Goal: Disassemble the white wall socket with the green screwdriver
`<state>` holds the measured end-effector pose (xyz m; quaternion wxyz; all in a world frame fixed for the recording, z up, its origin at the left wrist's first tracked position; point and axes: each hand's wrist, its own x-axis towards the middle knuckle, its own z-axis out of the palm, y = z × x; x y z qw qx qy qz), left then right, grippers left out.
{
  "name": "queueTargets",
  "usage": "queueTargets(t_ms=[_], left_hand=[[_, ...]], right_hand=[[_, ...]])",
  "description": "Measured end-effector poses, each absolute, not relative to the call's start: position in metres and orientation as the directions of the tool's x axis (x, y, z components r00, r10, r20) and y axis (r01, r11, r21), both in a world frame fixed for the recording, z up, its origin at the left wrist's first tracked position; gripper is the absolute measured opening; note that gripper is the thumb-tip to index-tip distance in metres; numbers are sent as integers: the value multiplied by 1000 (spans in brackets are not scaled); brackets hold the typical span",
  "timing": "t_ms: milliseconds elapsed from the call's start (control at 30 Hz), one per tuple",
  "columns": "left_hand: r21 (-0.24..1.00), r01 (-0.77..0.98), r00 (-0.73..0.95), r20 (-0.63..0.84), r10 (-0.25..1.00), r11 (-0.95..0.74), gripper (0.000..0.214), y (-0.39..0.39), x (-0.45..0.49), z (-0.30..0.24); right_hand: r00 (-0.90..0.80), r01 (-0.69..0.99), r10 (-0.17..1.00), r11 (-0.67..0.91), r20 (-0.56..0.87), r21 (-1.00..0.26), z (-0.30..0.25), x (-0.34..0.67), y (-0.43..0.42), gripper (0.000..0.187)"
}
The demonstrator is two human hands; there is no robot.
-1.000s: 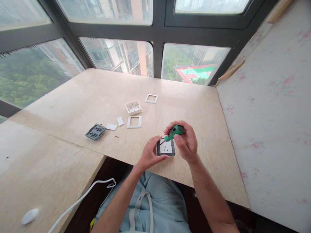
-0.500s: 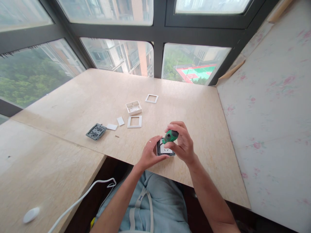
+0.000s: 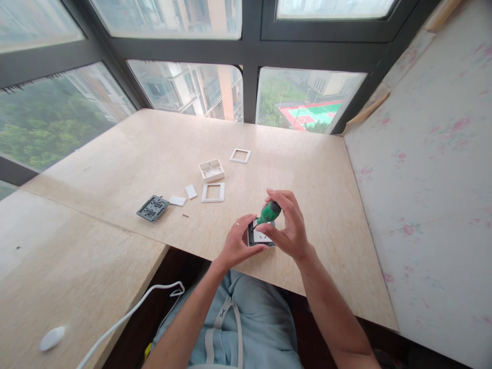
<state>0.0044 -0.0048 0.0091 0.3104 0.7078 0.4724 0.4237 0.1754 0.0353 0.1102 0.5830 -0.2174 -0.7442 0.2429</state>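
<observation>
Near the front edge of the table lies a wall socket (image 3: 263,237), its white face with slots and its dark frame partly covered by my hands. My left hand (image 3: 239,243) is closed round its left side, thumb along the near edge and fingers at the far corner. In my right hand (image 3: 289,225) is a green and black screwdriver (image 3: 267,212), gripped between thumb and fingers. It leans with its handle up and to the right, and its tip is at the socket's left side. Whether the tip sits in a screw is too small to tell.
Beyond the hands lie a white back box (image 3: 211,177), a white frame (image 3: 203,193) and a second frame (image 3: 234,156). Leftward are two white plates (image 3: 191,191), a dark switch module (image 3: 152,208) and a small screw (image 3: 185,215). A white cable (image 3: 130,312) hangs at lower left.
My right hand's fingers have shifted on the screwdriver handle, which now stands slightly more upright. My left hand and the socket have stayed in place.
</observation>
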Motion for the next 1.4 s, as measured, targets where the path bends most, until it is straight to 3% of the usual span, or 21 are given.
queueTargets(t_ms=[100, 267, 500, 667, 767, 967, 1067, 1233, 1333, 1400], left_hand=[[846, 400, 192, 300, 935, -353, 78, -5, 5, 11], [855, 394, 194, 281, 940, -337, 81, -6, 5, 15], [842, 421, 185, 286, 940, -339, 81, -6, 5, 12], [843, 411, 197, 288, 937, -346, 82, -6, 5, 15], [848, 412, 193, 277, 941, -334, 82, -6, 5, 15], [849, 403, 200, 282, 938, -341, 82, -6, 4, 12], [845, 419, 206, 267, 941, -332, 83, -6, 4, 13], [839, 432, 206, 267, 942, -332, 81, -6, 4, 13], [837, 436, 211, 263, 941, -332, 82, -6, 4, 12], [831, 442, 219, 267, 939, -339, 82, -6, 4, 11]], right_hand=[[-198, 79, 640, 766, 743, -638, 110, 176, 35, 66], [-281, -102, 713, 643, 642, -759, 110, 179, 32, 61], [-164, 164, 673, 739, 721, -653, 109, 179, 36, 68], [-240, -150, 761, 584, 602, -798, 109, 183, 34, 63], [-256, -177, 760, 570, 597, -802, 112, 186, 34, 51], [-157, 127, 777, 628, 610, -768, 107, 190, 41, 64], [-113, 39, 837, 542, 535, -839, 107, 192, 43, 65], [154, -191, 858, 513, 491, -837, 116, 201, 51, 41], [309, -210, 866, 465, 393, -860, 111, 213, 66, 37], [365, -169, 885, 368, 289, -914, 98, 223, 80, 44]])
